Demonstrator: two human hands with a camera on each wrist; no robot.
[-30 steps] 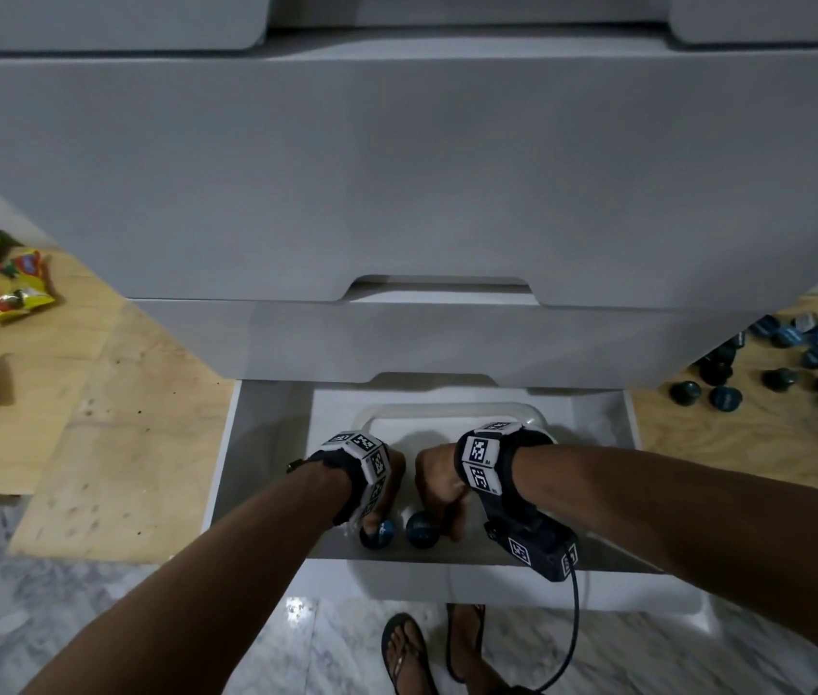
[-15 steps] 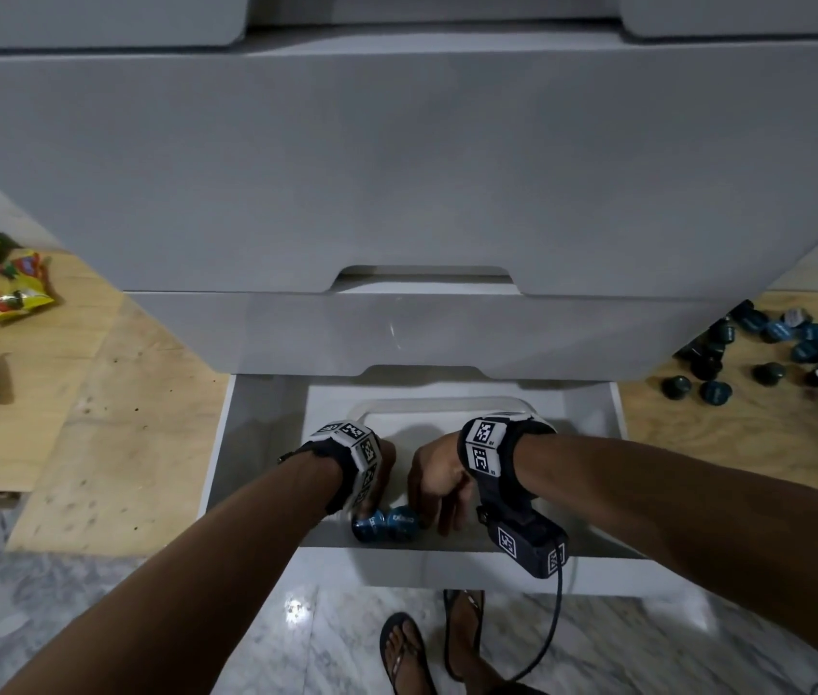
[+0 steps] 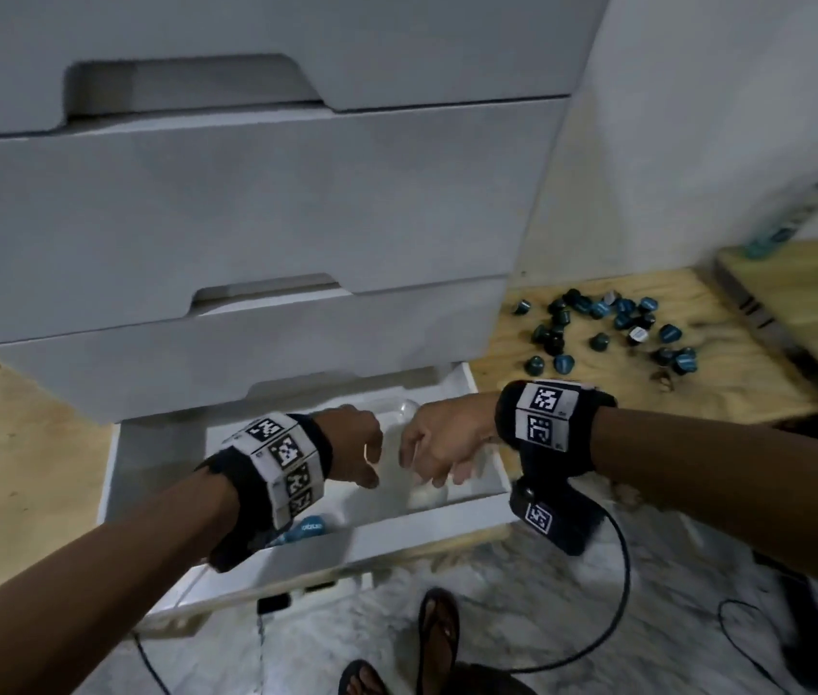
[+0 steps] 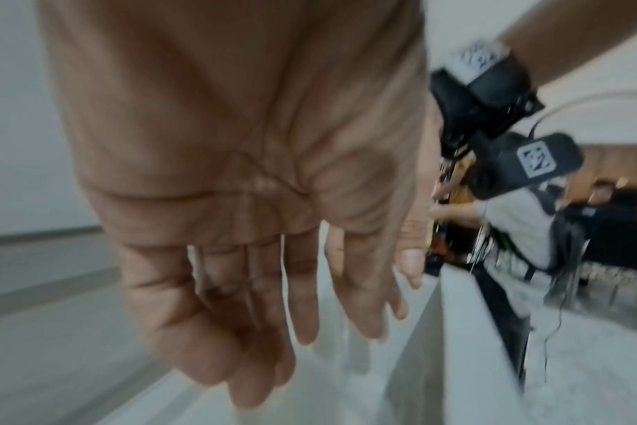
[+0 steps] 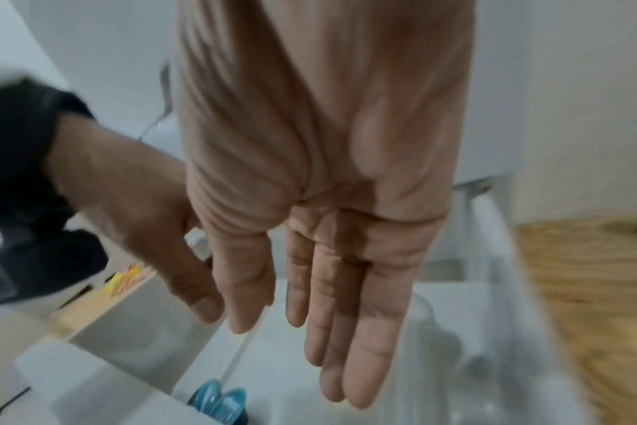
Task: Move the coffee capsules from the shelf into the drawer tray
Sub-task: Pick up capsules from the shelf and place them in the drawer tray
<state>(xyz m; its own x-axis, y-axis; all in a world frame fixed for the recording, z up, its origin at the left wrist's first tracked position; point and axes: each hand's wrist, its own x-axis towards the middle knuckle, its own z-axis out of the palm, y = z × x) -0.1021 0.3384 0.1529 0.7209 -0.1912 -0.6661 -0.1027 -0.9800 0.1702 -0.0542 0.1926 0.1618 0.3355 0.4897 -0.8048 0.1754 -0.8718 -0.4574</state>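
The bottom drawer stands pulled out with a pale tray inside. Two blue capsules lie side by side near the tray's front left; the right wrist view shows the pair of capsules below my fingers. My left hand and right hand hover close together above the tray, fingers relaxed and empty. The wrist views show the left hand and the right hand with straight fingers holding nothing. Several dark blue and teal capsules lie scattered on the wooden shelf at the right.
Two larger grey drawer fronts overhang the open drawer from above. A black cable loops over the marble floor by my sandalled feet. A raised wooden board borders the shelf at the far right.
Both hands have let go of the two blue capsules and risen above the tray with fingers straightened. The capsules stay in the tray. The head view has swung towards the shelf at the right.
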